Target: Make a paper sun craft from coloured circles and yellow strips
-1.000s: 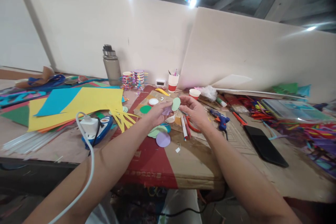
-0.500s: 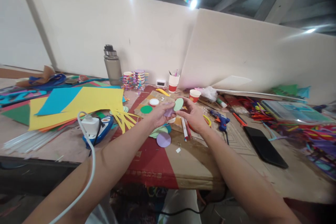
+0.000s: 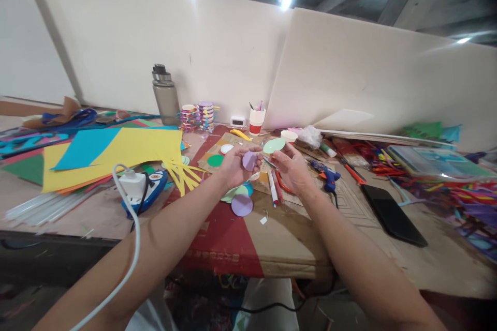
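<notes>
In the head view, my left hand (image 3: 235,168) has its fingers curled round a small purple paper disc (image 3: 250,161). My right hand (image 3: 292,168) pinches a light green paper disc (image 3: 274,146) by its near edge, to the right of the purple one and a little higher. Both hands are above the cardboard. Below my left hand lie another purple disc (image 3: 242,205) and light green discs (image 3: 232,195), partly overlapping. A bright green disc (image 3: 216,161) rests left of that hand. White and red sticks (image 3: 272,187) lie between the hands.
A blue glue gun (image 3: 329,178) and a black phone (image 3: 393,214) lie on the right. Left are a blue power strip (image 3: 155,191) with a white cable and yellow paper (image 3: 128,158). Behind stand a bottle (image 3: 166,95) and paper cups (image 3: 257,120).
My hands have moved apart. The light green disc has gone right with my right hand and tilted flatter, while the purple disc in my left hand now shows its face.
</notes>
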Motion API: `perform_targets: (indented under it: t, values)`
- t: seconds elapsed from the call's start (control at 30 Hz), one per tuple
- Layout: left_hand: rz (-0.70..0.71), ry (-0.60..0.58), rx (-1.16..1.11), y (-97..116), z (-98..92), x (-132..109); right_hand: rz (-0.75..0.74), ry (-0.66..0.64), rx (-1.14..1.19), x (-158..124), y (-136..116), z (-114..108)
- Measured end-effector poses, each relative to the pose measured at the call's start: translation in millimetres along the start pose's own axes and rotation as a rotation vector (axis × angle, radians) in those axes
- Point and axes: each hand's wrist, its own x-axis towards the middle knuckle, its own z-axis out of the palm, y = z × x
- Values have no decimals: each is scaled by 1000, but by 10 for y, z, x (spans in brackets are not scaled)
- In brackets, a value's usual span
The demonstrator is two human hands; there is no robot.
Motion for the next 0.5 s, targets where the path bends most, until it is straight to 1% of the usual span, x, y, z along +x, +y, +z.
perform_targets:
  t: [0.07,0.13,0.27,0.4,0.5]
  values:
    - [42,15,-23,22,-10,0,-31,12,-66,7,6,-32]
    - [83,46,-16,34,-6,8,-68,5,-183,3,12,-62]
    - [111,86,46,29,43,24,-149,-26,-433,-31,13,-87]
    - [109,102,94,-6,77,48,-320,-65,-697,-78,5,-47]
    - [84,154,129,-39,78,70,-428,-137,-871,-105,24,2]
